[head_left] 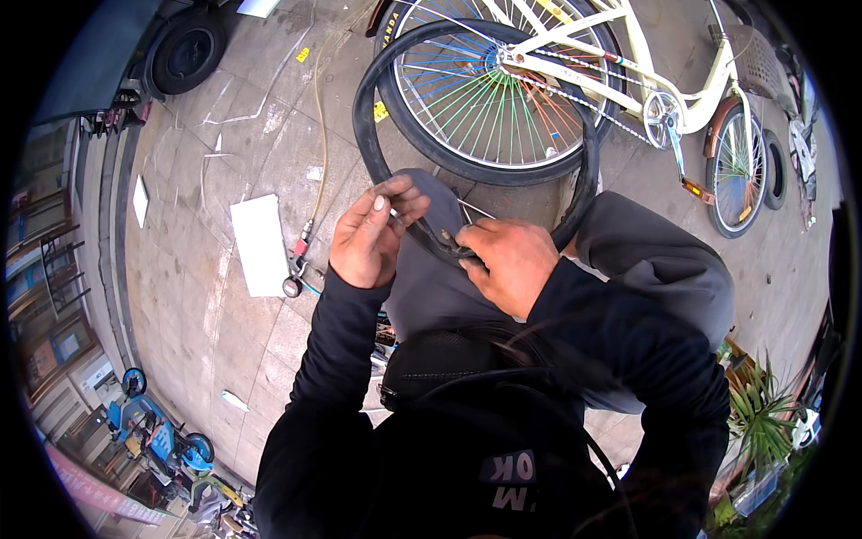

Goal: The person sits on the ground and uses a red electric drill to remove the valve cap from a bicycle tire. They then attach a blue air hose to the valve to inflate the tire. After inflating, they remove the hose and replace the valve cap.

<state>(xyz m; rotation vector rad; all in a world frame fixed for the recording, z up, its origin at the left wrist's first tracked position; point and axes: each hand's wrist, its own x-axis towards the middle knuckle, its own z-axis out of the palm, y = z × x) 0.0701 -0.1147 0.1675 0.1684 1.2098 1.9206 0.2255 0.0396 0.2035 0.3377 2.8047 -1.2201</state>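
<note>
While the right hand (510, 262) is pinching the black inner tube (362, 121) above the lap (431, 296), the left hand (379, 232) is seemingly pinching a small silvery part (395, 216); likely valve work, next move probably needing the tube steady

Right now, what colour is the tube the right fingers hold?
The tube is black; it shows best in the head view.

dark long sleeves (328, 346), grey trousers (660, 256), black bag (449, 357)
</note>
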